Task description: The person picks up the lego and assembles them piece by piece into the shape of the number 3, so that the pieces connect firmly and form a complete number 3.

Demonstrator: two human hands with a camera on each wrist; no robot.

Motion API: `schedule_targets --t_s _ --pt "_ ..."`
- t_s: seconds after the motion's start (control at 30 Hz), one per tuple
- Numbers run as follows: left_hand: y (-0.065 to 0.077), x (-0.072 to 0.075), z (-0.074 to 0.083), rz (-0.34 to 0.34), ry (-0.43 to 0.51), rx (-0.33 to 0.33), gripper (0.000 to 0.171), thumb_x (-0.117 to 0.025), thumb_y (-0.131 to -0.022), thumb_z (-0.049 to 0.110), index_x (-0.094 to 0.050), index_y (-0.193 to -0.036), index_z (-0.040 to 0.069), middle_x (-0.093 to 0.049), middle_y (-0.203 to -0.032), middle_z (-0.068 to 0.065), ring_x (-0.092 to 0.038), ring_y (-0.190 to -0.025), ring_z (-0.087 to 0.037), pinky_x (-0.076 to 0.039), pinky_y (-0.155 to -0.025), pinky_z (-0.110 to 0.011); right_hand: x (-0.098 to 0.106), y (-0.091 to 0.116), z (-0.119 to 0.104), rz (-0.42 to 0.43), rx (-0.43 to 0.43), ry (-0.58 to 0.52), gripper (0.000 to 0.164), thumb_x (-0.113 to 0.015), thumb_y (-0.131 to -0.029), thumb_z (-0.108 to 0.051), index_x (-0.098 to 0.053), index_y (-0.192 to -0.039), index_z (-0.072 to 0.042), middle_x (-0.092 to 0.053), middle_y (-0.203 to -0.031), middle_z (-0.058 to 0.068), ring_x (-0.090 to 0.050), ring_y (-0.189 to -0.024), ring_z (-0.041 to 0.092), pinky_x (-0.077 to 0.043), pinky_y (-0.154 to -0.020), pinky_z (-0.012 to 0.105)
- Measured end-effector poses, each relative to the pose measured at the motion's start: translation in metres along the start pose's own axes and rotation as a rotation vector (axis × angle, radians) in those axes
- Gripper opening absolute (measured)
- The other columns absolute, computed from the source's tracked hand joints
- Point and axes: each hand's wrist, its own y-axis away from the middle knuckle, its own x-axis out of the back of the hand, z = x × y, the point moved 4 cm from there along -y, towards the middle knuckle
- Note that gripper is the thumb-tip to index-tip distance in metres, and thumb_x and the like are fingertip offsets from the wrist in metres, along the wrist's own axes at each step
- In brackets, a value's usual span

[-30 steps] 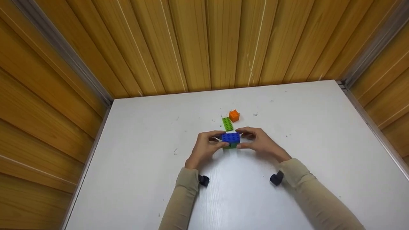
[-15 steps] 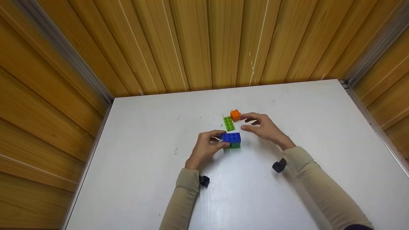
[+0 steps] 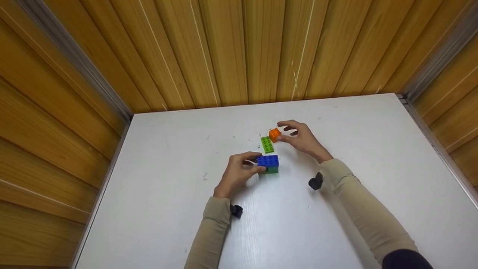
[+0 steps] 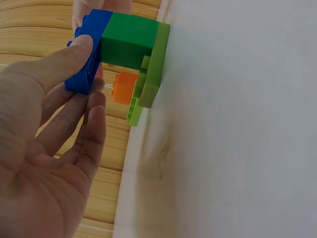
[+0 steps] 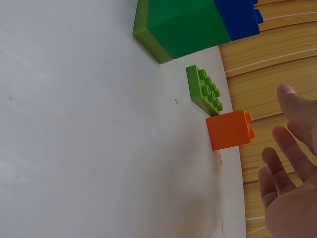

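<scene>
My left hand [image 3: 237,172] pinches the left end of a blue building brick [image 3: 269,161], thumb on the near side and fingers behind. Beneath the blue brick a dark green brick [image 4: 130,39] stands on a light green plate [image 4: 158,64], forming a small stack on the table. The blue brick overhangs to the left, leaving a gap over the plate. My right hand [image 3: 304,140] hovers beside an orange brick [image 5: 229,130], thumb and fingers spread and holding nothing; the right wrist view shows space between them. A loose light green plate [image 5: 202,91] lies beside the orange brick.
The white table [image 3: 160,179] ends at a wood-patterned wall [image 3: 224,56] behind the bricks. Similar panels stand at left and right. A small black device [image 3: 315,182] sits at my right wrist, another black device [image 3: 236,211] at my left.
My right hand has left the blue and green stack and moved forward to the orange brick. My left hand keeps its hold on the blue brick, nearly still.
</scene>
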Motion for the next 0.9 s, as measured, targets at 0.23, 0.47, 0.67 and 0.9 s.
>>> schedule_targets --t_s 0.23,0.47,0.67,0.9 --pt "0.001 0.003 -0.002 -0.003 0.018 0.017 0.045 -0.087 -0.092 0.018 -0.075 -0.135 0.018 -0.076 -0.124 0.0 -0.07 -0.11 -0.018 -0.06 -0.101 -0.035 -0.01 -0.011 0.01 -0.002 -0.038 -0.022 0.06 -0.076 -0.102 -0.019 -0.053 -0.156 -0.007 -0.053 -0.159 0.014 -0.051 -0.142 0.039 -0.043 -0.121 0.057" --pt "-0.001 0.005 -0.003 -0.001 -0.004 -0.01 0.045 -0.087 -0.092 0.02 -0.075 -0.134 0.014 -0.077 -0.122 0.0 -0.07 -0.11 -0.016 -0.06 -0.102 -0.035 -0.016 -0.018 0.016 -0.01 -0.073 -0.041 0.063 -0.076 -0.101 -0.015 -0.051 -0.157 -0.007 -0.053 -0.159 0.015 -0.051 -0.142 0.039 -0.041 -0.122 0.057" --pt "-0.002 0.005 -0.003 -0.006 0.002 -0.021 0.044 -0.087 -0.092 0.022 -0.076 -0.134 0.014 -0.076 -0.123 0.001 -0.07 -0.111 -0.016 -0.059 -0.103 -0.035 -0.019 -0.021 0.021 -0.029 -0.119 -0.04 0.063 -0.075 -0.102 -0.012 -0.049 -0.159 -0.009 -0.051 -0.16 0.017 -0.052 -0.14 0.038 -0.041 -0.123 0.055" --pt "-0.001 0.006 -0.003 0.001 -0.004 -0.021 0.043 -0.088 -0.091 0.021 -0.076 -0.133 0.017 -0.076 -0.122 0.001 -0.07 -0.109 -0.016 -0.06 -0.101 -0.035 -0.022 -0.022 0.025 -0.026 -0.158 -0.044 0.059 -0.071 -0.103 -0.007 -0.051 -0.158 -0.01 -0.054 -0.157 0.016 -0.052 -0.139 0.034 -0.041 -0.124 0.051"
